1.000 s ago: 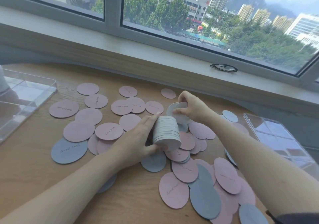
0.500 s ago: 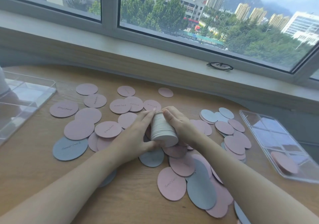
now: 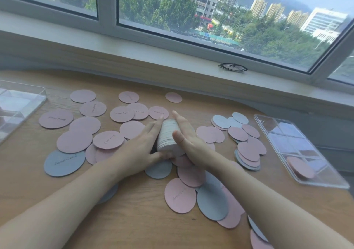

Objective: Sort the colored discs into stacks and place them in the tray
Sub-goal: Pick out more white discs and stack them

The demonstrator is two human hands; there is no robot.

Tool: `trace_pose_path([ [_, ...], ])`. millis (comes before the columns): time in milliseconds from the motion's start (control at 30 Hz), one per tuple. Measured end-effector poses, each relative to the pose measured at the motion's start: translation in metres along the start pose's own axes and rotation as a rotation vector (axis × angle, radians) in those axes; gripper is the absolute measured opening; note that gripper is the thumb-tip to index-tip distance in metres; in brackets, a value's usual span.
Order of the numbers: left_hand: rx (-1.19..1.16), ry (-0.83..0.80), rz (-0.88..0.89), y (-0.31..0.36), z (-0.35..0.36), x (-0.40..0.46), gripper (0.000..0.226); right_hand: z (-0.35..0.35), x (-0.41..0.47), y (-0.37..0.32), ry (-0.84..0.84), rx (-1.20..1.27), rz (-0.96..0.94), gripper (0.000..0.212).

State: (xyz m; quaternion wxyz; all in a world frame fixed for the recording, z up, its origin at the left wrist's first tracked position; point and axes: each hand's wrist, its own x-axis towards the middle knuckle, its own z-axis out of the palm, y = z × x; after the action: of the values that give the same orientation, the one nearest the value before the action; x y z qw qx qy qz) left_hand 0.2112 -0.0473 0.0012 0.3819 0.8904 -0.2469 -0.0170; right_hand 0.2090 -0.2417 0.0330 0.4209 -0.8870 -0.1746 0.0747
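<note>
Fingers on both your hands are straight and held together, flat against the sides of the stack of discs: your left hand presses from one side with its thumb under the near end, your right hand from the other, so the stack lies on its side squeezed between your palms, above the middle of the scatter. You seem to be squaring its edges, so judge this step as nearly done but the task as barely begun

One pink disc lies in a near compartment of the divided clear tray at your right; its other compartments look empty. Everything else is still loose: pink discs spread across the left and far side, a large grey disc at the near left, a mixed pink and grey heap just beside the tray, and more overlapping pink and grey ones under and near your forearms. Expect several more stacks before you finish

You are working on a wooden table with a rounded far edge. A second clear box sits at the far left. Beyond the table runs a pale window sill with a pair of dark glasses on it, and the window looks out on trees and tall buildings in daylight
</note>
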Motion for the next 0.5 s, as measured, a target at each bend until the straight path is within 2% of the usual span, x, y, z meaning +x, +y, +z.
trace_pose_path([
  [67, -0.014, 0.024, 0.012, -0.003, 0.0, 0.001, 0.1, -0.014, 0.003, 0.004, 0.044, 0.005, 0.023, 0.073],
  [133, -0.024, 0.04, 0.02, -0.005, 0.001, 0.001, 0.099, -0.037, 0.011, 0.023, 0.251, -0.053, 0.08, 0.046],
  [200, -0.04, 0.051, 0.018, -0.006, 0.001, 0.001, 0.097, -0.067, 0.022, 0.053, 0.443, -0.264, 0.211, 0.039],
  [233, -0.045, 0.054, 0.017, -0.006, 0.001, 0.001, 0.097, -0.08, 0.027, 0.068, 0.45, -0.383, 0.305, 0.042],
  [333, -0.052, 0.055, 0.018, -0.007, 0.001, 0.001, 0.096, -0.104, 0.035, 0.099, 0.295, -0.637, 0.52, 0.049],
  [400, -0.057, 0.051, 0.017, -0.007, 0.0, 0.0, 0.097, -0.108, 0.035, 0.105, 0.274, -0.713, 0.504, 0.045],
  [500, -0.086, 0.045, 0.018, -0.008, 0.0, -0.001, 0.098, -0.104, 0.034, 0.103, 0.333, -0.732, 0.41, 0.031],
])
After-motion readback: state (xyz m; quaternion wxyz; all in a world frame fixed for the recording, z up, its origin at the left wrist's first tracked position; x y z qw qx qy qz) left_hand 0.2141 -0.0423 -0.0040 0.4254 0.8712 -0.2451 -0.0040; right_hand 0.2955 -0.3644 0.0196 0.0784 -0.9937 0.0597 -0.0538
